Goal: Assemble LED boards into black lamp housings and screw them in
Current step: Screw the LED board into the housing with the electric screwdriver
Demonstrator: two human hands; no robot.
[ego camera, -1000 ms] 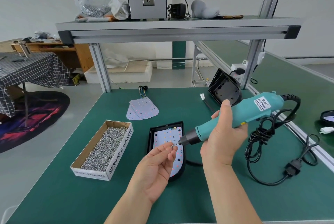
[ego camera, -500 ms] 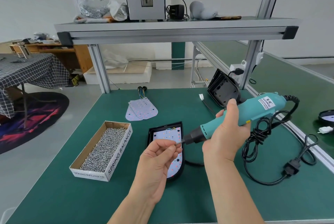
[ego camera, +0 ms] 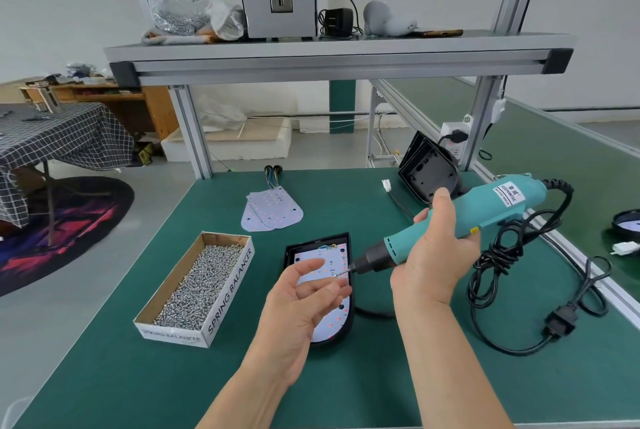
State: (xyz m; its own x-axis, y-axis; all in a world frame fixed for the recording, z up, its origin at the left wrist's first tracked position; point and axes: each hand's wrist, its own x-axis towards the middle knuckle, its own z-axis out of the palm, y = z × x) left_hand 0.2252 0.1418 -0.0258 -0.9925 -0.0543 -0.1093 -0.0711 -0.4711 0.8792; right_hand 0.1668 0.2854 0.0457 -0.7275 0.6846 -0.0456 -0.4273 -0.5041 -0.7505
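Green matting covers the workbench (ego camera: 104, 376), and a black lamp housing (ego camera: 289, 257) lies flat near its middle with a white LED board (ego camera: 311, 261) seated inside it, thin wires at the board's far end. Over the housing's near half the left hand (ego camera: 298, 304) hovers palm up, its fingers loosely spread and slightly bent, gripping nothing that can be made out. Just right of the housing the right hand (ego camera: 433, 255) is wrapped firmly round the barrel of a teal electric screwdriver (ego camera: 485, 206), whose bit slants down to a point above the housing's right edge, close to the left fingertips; whether a screw sits on the tip is too small to tell. Left of the housing stands an open cardboard box (ego camera: 230, 286) full of small silver screws. Beyond the housing lie spare LED boards (ego camera: 273, 215), and beyond it to the right empty black housings (ego camera: 426, 172) lean upright. Right of the housing the screwdriver's black cord (ego camera: 491, 265) lies coiled.
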